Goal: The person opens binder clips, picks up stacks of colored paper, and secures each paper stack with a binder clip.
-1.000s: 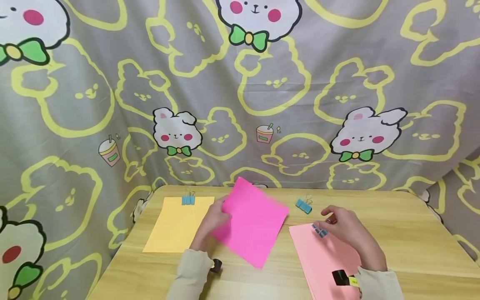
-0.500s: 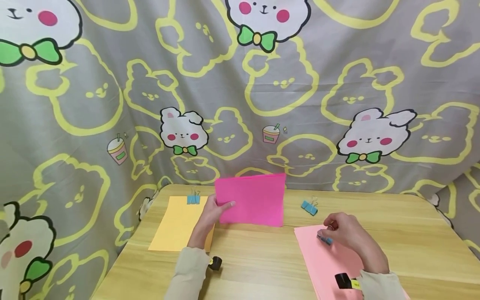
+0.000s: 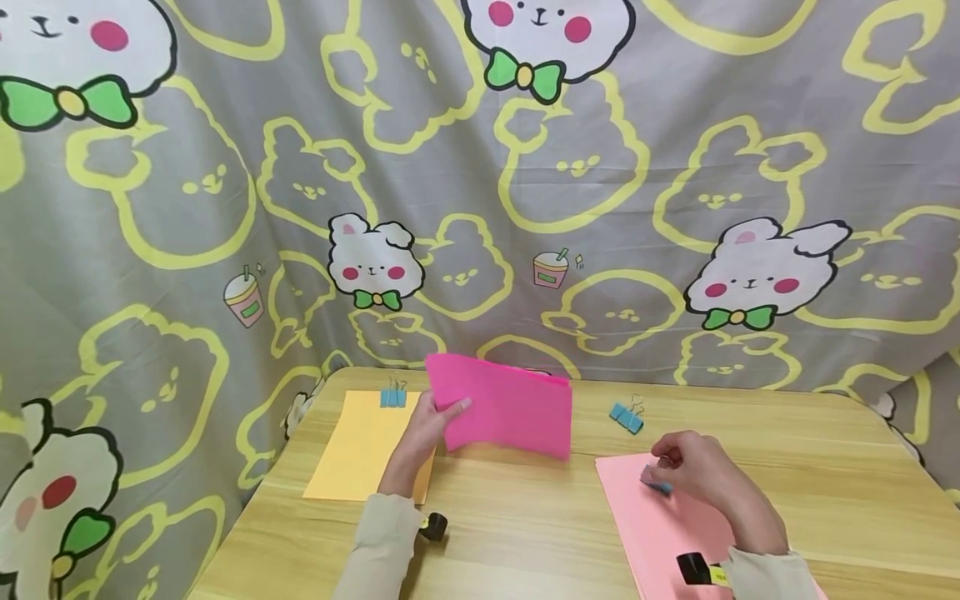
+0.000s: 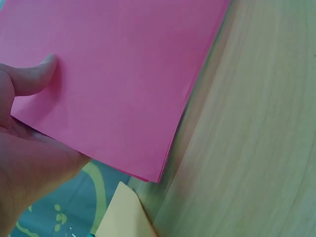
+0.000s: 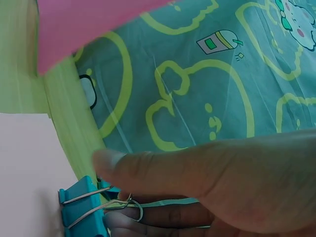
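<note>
My left hand [image 3: 422, 437] grips a stack of magenta paper [image 3: 506, 408] by its left edge, thumb in front. The stack stands nearly upright just over the table, and several sheet edges show in the left wrist view. My right hand [image 3: 701, 471] is above the pale pink paper [image 3: 637, 517]. Its thumb and fingers pinch the wire handles of a blue binder clip [image 5: 81, 210] near the paper's top edge. Whether that clip bites the paper cannot be seen. Some fingers of the right hand are hidden behind the thumb in the right wrist view.
Yellow paper [image 3: 360, 442] lies at the left with a blue binder clip [image 3: 393, 397] on its top edge. Another blue binder clip [image 3: 627, 417] lies behind the pale pink paper. A patterned curtain [image 3: 480, 183] hangs behind the wooden table [image 3: 517, 533].
My left hand has raised the magenta stack from a slanted, turned position to nearly upright and straightened it. The right hand stays over the pale pink paper, holding the clip. The head view shifts slightly.
</note>
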The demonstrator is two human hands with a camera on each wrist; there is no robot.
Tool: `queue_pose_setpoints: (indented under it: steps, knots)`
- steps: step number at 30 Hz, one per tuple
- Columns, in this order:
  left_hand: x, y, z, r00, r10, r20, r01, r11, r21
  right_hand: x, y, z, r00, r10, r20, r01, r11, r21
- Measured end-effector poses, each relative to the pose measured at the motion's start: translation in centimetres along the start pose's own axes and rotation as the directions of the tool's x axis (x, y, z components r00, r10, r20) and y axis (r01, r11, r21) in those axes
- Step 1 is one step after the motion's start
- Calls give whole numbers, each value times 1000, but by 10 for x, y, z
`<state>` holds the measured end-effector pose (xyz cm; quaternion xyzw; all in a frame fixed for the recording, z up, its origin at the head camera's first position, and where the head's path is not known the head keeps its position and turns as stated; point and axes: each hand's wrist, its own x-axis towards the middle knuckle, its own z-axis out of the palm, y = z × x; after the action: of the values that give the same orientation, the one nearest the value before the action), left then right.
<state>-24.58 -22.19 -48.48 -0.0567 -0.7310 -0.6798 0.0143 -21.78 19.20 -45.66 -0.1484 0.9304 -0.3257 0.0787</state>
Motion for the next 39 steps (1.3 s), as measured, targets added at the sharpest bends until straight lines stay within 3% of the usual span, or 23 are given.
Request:
queue_pose_setpoints:
  steps: [5, 11, 17, 24, 28, 35, 39]
  knots:
    - [-1, -1, -2, 999, -7, 51, 8, 1000, -30, -2, -1, -1, 999, 14, 41, -16, 999, 49]
    - [-2, -2, 2, 994, 2, 111, -5, 1000, 23, -2, 0, -2, 999, 6, 33, -7, 999, 36]
    - [-4, -4, 7, 995, -30, 92, 25, 998, 53, -4, 0, -3, 1000, -7, -3, 7, 1000, -5]
    - [-4, -4, 6, 993, 5, 115, -12, 998, 61, -3, 0, -3, 1000, -1, -15, 1, 1000, 1]
    - [-6, -5, 3, 994, -8, 113, 0, 997, 76, 1, -2, -1, 1000, 0, -15, 0, 1000, -1]
    - [-5, -3, 8, 995, 17, 94, -27, 994, 109, 1, -4, -2, 997, -9, -71, 7, 1000, -29]
    - [-6, -3, 10, 997, -1, 79, -9, 993, 118, 1, -3, -2, 994, -25, -110, 24, 1000, -14]
